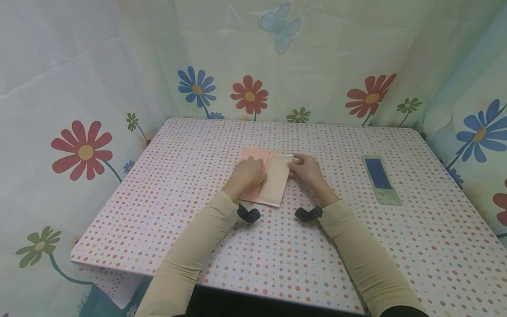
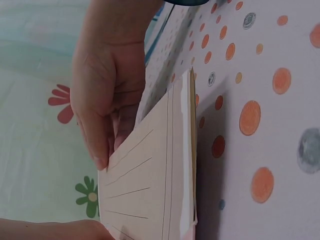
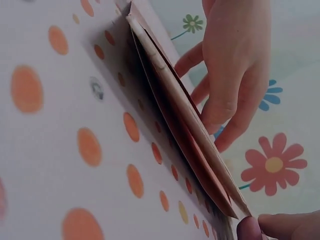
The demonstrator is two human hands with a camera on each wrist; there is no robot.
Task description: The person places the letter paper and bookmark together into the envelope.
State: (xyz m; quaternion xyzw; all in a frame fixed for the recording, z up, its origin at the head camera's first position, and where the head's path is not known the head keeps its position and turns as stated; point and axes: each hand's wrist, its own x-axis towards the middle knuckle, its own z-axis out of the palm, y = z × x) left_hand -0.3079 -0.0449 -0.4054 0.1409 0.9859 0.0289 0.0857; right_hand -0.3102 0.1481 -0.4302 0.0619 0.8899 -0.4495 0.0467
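Note:
A notepad (image 1: 275, 178) with lined cream pages lies at the middle of the table, its pink cover (image 1: 255, 152) spread out to the left. My left hand (image 1: 248, 172) rests on the pink cover, with the thumb beside the pages; its fingers (image 3: 227, 115) reach down rather straight in the right wrist view. At the notepad's far right corner my right hand (image 1: 306, 169) pinches the edge between thumb and fingers. Seen from the left wrist, the ruled page (image 2: 145, 175) faces up and its near edge stands off the table. A gap shows between the layers in the right wrist view.
A flat green rectangular item (image 1: 388, 196) with a dark blue panel lies to the right on the table. The dotted tablecloth (image 1: 158, 207) covers the tabletop. A flowered curtain (image 1: 317, 57) hangs behind and along both sides.

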